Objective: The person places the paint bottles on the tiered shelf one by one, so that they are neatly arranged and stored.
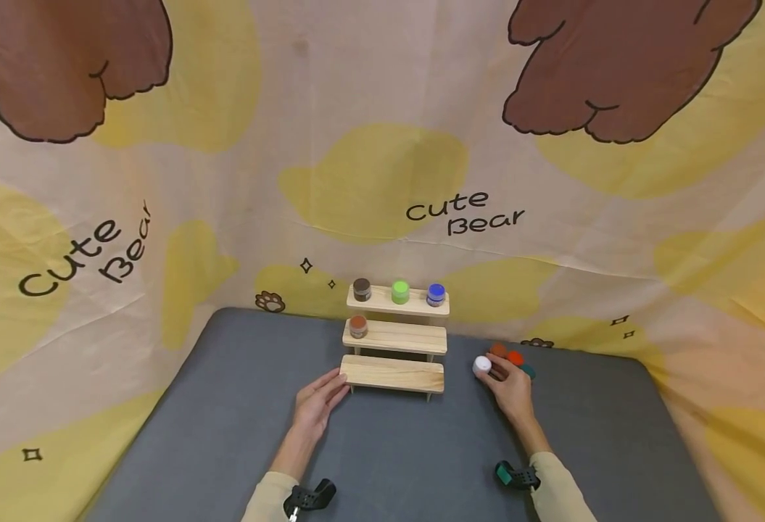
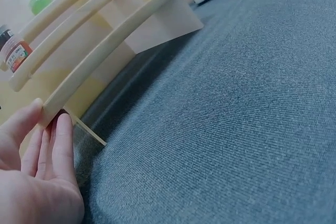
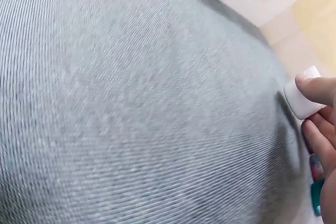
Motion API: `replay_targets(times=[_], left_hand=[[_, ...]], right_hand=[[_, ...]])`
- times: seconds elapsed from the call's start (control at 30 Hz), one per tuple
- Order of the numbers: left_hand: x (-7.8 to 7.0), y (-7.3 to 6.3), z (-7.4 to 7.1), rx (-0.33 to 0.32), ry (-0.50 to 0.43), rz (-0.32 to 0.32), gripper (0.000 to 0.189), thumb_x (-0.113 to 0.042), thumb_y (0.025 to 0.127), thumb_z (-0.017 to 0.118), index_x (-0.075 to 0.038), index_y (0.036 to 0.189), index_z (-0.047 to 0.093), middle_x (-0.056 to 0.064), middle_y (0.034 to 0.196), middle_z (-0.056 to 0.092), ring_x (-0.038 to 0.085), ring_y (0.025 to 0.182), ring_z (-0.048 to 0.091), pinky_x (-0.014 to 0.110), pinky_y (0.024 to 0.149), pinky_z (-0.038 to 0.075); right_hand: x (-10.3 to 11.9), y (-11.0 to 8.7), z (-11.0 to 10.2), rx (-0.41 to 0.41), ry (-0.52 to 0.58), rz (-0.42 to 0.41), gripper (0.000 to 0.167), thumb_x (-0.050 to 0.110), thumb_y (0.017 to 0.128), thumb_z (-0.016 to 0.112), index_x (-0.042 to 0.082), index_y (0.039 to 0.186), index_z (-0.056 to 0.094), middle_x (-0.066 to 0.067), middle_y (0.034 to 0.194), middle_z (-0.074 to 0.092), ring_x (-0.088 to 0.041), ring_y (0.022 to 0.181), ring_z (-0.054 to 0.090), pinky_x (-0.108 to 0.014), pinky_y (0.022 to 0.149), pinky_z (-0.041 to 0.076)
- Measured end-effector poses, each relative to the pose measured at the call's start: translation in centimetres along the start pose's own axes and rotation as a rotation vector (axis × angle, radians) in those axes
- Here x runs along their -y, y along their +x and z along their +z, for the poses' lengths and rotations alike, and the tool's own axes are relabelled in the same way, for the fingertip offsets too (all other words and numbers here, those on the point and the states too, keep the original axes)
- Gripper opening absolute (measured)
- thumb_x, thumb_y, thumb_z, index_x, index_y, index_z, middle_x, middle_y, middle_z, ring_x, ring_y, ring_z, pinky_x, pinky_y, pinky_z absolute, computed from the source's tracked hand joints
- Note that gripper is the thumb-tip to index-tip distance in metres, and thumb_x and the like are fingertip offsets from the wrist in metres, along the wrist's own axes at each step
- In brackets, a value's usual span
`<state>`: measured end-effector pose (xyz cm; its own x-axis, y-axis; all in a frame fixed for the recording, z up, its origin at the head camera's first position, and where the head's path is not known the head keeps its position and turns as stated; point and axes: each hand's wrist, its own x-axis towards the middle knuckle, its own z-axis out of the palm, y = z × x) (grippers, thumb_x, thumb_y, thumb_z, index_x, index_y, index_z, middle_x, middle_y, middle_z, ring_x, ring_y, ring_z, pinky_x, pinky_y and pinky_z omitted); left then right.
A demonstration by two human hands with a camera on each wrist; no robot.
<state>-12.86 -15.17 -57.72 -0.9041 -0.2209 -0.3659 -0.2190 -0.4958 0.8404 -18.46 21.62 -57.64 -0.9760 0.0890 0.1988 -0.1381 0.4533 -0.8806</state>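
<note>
A three-step wooden display shelf (image 1: 391,373) stands on the grey table. My left hand (image 1: 317,401) holds the left end of its lowest step. In the left wrist view, the thumb lies against the front edge of that step (image 2: 100,59) and the fingers are beneath it. To the right of the shelf, my right hand (image 1: 511,388) pinches a small white paint jar (image 1: 482,365) between thumb and fingers. In the right wrist view, the white jar (image 3: 302,98) is tilted close over the cloth. Brown-red (image 1: 499,350), orange-red (image 1: 515,359) and teal (image 1: 528,372) jars sit right behind this hand, partly hidden.
Black (image 1: 362,290), green (image 1: 400,292) and blue (image 1: 436,294) jars line the top step. A brown jar (image 1: 358,326) sits at the left of the middle step. Behind the table (image 1: 408,457) hangs a printed bear curtain (image 1: 369,181).
</note>
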Motion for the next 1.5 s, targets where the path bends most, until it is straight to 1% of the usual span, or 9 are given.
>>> replay_targets(times=[0.3, 0.47, 0.6, 0.73, 0.93, 1.1, 1.23, 1.43, 1.5], left_hand=[[0.2, 0.0, -0.1, -0.028, 0.005, -0.001, 0.05, 0.0, 0.086, 0.074, 0.015, 0.129, 0.054, 0.023, 0.122, 0.063, 0.018, 0.096, 0.069, 0.032, 0.091, 0.059], [0.1, 0.0, 0.0, -0.027, -0.001, -0.004, 0.05, 0.0, 0.086, 0.074, 0.015, 0.129, 0.054, 0.023, 0.121, 0.063, 0.018, 0.096, 0.069, 0.032, 0.091, 0.059], [-0.1, -0.1, 0.1, -0.03, 0.0, -0.013, 0.05, -0.001, 0.086, 0.073, 0.014, 0.13, 0.053, 0.022, 0.123, 0.062, 0.016, 0.095, 0.069, 0.031, 0.092, 0.059], [-0.2, -0.2, 0.1, -0.026, -0.002, -0.018, 0.051, 0.0, 0.087, 0.072, 0.014, 0.132, 0.052, 0.022, 0.123, 0.062, 0.016, 0.095, 0.069, 0.031, 0.093, 0.058], [-0.2, -0.1, 0.1, -0.038, -0.008, -0.021, 0.05, 0.0, 0.086, 0.073, 0.014, 0.13, 0.053, 0.02, 0.12, 0.064, 0.016, 0.094, 0.069, 0.031, 0.091, 0.059], [-0.3, 0.0, 0.2, -0.037, -0.009, -0.017, 0.05, 0.001, 0.086, 0.073, 0.015, 0.13, 0.053, 0.02, 0.118, 0.065, 0.016, 0.093, 0.069, 0.031, 0.091, 0.059], [-0.2, 0.0, 0.2, -0.031, -0.009, -0.018, 0.05, 0.001, 0.086, 0.073, 0.014, 0.13, 0.053, 0.02, 0.118, 0.065, 0.016, 0.093, 0.069, 0.031, 0.091, 0.059], [-0.2, 0.0, 0.2, -0.027, -0.011, -0.016, 0.051, 0.001, 0.086, 0.073, 0.015, 0.13, 0.052, 0.02, 0.117, 0.066, 0.016, 0.093, 0.069, 0.031, 0.091, 0.059], [-0.2, 0.0, 0.2, -0.023, -0.009, -0.014, 0.051, 0.0, 0.086, 0.073, 0.015, 0.13, 0.052, 0.02, 0.118, 0.065, 0.016, 0.094, 0.069, 0.031, 0.092, 0.059]], right_hand=[[1.8, 0.5, -0.4, -0.008, 0.032, -0.007, 0.048, -0.001, 0.077, 0.082, -0.01, 0.12, 0.065, -0.028, 0.118, 0.064, -0.041, 0.107, 0.064, -0.033, 0.085, 0.061], [2.4, 0.8, -0.8, -0.002, 0.031, 0.004, 0.047, 0.0, 0.077, 0.082, -0.008, 0.12, 0.065, -0.027, 0.119, 0.064, -0.04, 0.107, 0.063, -0.023, 0.082, 0.061], [2.8, 1.0, -1.2, 0.018, 0.018, -0.027, 0.047, -0.001, 0.078, 0.081, -0.007, 0.122, 0.065, -0.026, 0.119, 0.065, -0.039, 0.107, 0.064, -0.019, 0.081, 0.06], [3.6, 1.1, -1.5, 0.044, -0.014, -0.066, 0.047, 0.0, 0.079, 0.081, -0.006, 0.122, 0.065, -0.024, 0.117, 0.066, -0.037, 0.104, 0.066, -0.026, 0.081, 0.062], [5.0, 1.5, -1.8, 0.065, -0.026, -0.075, 0.047, 0.007, 0.081, 0.081, -0.003, 0.123, 0.065, -0.022, 0.118, 0.067, -0.033, 0.104, 0.067, -0.032, 0.083, 0.062], [6.3, 1.7, -1.8, 0.069, 0.021, -0.095, 0.047, 0.008, 0.081, 0.08, -0.005, 0.124, 0.064, -0.023, 0.121, 0.064, -0.036, 0.108, 0.065, -0.03, 0.085, 0.061], [6.9, 1.8, -1.6, 0.071, 0.023, -0.106, 0.048, 0.01, 0.082, 0.08, -0.006, 0.124, 0.064, -0.023, 0.121, 0.065, -0.034, 0.108, 0.065, -0.026, 0.086, 0.06], [8.2, 1.9, -1.1, 0.076, 0.011, -0.111, 0.047, 0.012, 0.082, 0.08, -0.004, 0.124, 0.065, -0.021, 0.121, 0.065, -0.034, 0.108, 0.065, -0.038, 0.09, 0.059], [8.5, 2.0, -1.0, 0.08, 0.019, -0.116, 0.047, 0.011, 0.082, 0.081, -0.003, 0.124, 0.065, -0.021, 0.121, 0.065, -0.033, 0.108, 0.065, -0.038, 0.09, 0.059]])
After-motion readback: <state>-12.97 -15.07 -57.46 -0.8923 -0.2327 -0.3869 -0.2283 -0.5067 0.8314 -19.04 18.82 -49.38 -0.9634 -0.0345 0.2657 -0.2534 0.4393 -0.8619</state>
